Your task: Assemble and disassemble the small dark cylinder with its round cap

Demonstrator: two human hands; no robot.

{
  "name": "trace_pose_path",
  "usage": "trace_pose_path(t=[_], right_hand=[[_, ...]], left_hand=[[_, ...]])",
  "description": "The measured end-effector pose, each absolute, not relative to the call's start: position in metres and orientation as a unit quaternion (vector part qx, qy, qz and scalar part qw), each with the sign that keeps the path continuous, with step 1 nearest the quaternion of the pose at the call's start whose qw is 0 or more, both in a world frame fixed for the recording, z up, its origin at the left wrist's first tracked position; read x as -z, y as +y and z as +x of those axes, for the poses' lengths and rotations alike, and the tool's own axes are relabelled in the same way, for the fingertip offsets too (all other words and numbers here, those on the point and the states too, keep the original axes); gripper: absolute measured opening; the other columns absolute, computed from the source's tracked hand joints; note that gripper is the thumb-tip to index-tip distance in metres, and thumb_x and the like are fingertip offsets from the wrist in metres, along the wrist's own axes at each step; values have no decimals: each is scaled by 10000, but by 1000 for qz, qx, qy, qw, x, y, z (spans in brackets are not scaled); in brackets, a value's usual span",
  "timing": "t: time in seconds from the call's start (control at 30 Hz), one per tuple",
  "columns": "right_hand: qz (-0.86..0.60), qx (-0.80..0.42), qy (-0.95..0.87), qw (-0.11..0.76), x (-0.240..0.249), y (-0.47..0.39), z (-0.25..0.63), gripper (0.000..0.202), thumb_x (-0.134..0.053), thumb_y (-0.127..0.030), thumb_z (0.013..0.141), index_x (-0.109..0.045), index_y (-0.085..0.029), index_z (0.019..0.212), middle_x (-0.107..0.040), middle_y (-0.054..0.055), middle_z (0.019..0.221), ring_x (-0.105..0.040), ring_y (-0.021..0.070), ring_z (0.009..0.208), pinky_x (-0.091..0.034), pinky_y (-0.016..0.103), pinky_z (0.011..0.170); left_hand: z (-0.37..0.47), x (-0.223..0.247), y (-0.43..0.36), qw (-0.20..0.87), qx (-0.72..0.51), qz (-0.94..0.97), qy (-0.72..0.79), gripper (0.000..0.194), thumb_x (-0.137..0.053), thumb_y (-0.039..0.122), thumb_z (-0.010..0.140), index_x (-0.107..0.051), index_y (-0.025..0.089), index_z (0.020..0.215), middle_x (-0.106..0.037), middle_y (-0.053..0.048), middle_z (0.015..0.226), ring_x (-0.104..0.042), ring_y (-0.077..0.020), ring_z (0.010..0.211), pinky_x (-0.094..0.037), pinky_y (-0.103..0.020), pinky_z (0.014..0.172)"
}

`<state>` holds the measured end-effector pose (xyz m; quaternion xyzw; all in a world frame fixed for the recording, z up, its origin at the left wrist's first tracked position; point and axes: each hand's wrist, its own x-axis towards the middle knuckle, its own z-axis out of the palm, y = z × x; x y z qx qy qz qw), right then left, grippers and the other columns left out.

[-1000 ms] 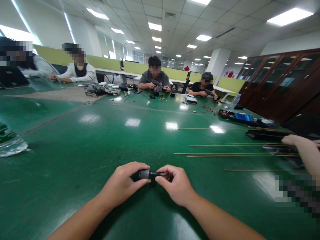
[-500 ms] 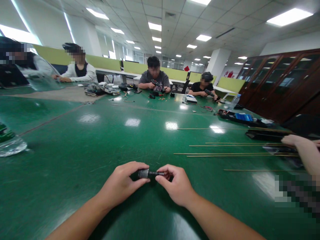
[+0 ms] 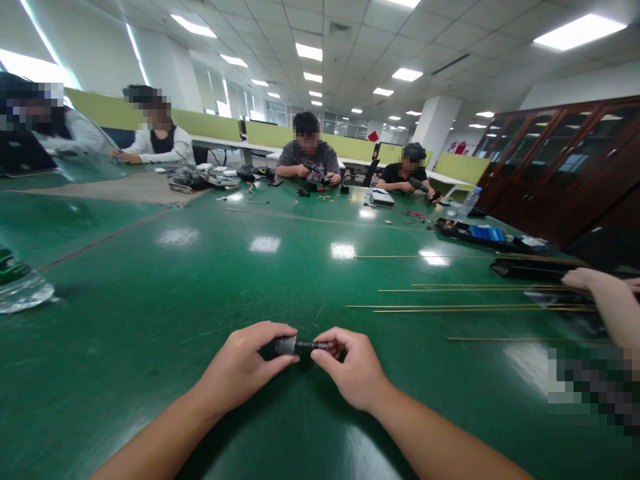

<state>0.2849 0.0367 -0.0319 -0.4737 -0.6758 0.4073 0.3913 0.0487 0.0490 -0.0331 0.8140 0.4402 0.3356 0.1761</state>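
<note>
A small dark part [image 3: 287, 345] with a thick cylindrical body and a thinner, ridged shaft lies level between my hands, just above the green table [image 3: 280, 287]. My left hand [image 3: 245, 363] pinches the thick body between thumb and fingers. At the other end, my right hand [image 3: 357, 368] grips the shaft's tip with thumb and fingertips, which cover that end. A short stretch of shaft shows between the two grips. Exactly what the part is I cannot make out.
Several thin rods [image 3: 425, 307] lie to the right, near another person's hand [image 3: 583, 278] and a black tray [image 3: 525, 269]. A clear bottle [image 3: 23, 293] is at left. Across the table, people work among tools, a white box [image 3: 381, 198] and a black case [image 3: 465, 231].
</note>
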Motion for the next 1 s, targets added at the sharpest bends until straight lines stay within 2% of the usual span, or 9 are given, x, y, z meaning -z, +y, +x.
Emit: trace_pose_path(t=[0.6,1.0], right_hand=[[-477,-410,-668,397,33,37,285,128,-684,-251,849,-737,-181,942,-692,14,770,-586,141,681,-443,242,629],[-481,-403,-668,399,33,38,285,127,-686,-256,848,-738,-188,942,-678,9,760,-576,140,677,-438,244,627]], left_hand=[[47,36,50,178,-335,811,444,325,-748,356,830,-652,310,1137,-718,27,1068,-679,-155,976,-527,-267,883],[46,35,50,175,-339,811,443,317,-747,352,830,-654,306,1130,-718,21,1050,-678,-155,962,-527,-272,873]])
